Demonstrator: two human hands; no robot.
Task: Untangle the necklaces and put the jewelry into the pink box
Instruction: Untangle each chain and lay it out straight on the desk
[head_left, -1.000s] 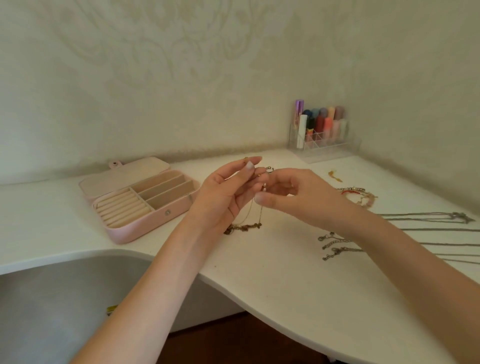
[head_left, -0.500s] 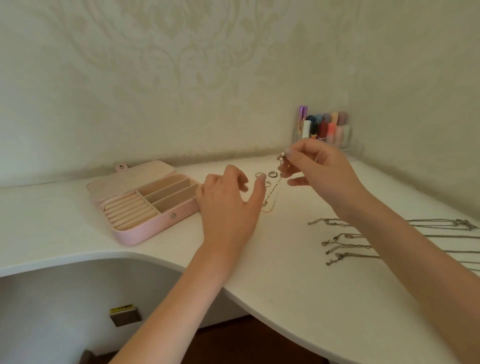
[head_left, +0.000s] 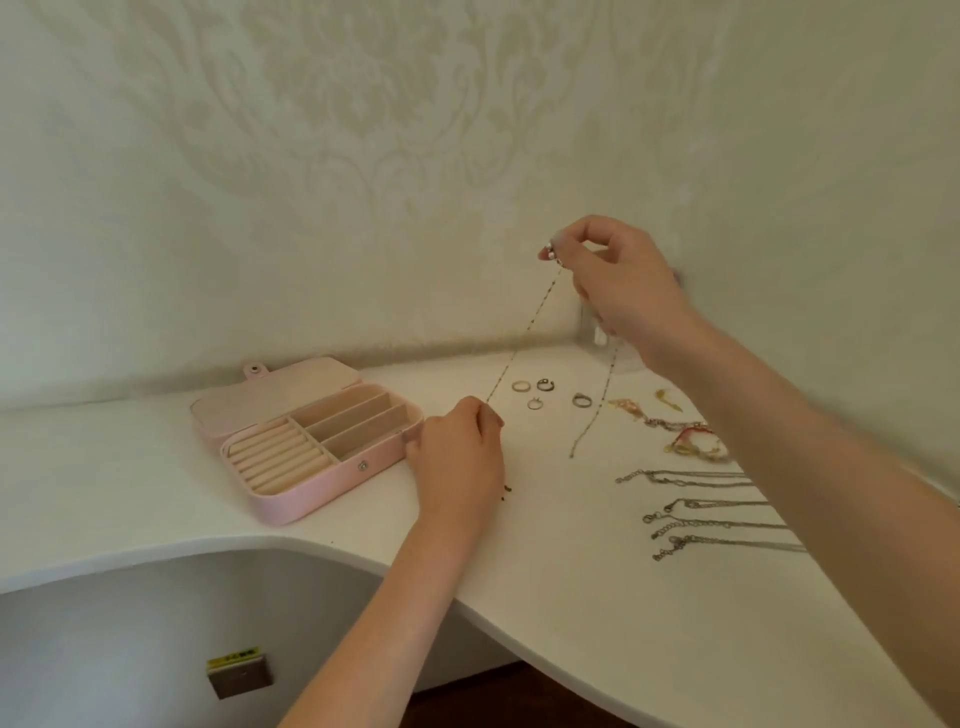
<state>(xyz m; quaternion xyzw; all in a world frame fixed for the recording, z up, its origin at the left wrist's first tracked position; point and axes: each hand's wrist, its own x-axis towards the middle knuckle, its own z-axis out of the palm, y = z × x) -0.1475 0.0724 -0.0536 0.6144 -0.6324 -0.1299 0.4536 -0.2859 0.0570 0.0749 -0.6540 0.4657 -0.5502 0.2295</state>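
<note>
We see soft, even, warm light with faint shadows, no glare, slight softness overall, and wide-angle bending towards the frame's edges.

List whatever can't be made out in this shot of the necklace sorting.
Head view only:
- Left hand: its back hides the fingertips and how they hold the gold chain.
- Silver chains: the right forearm covers their far ends.
- Four rings: too small to tell any detail.
- Clear holder in the corner: mostly behind the right hand.
</note>
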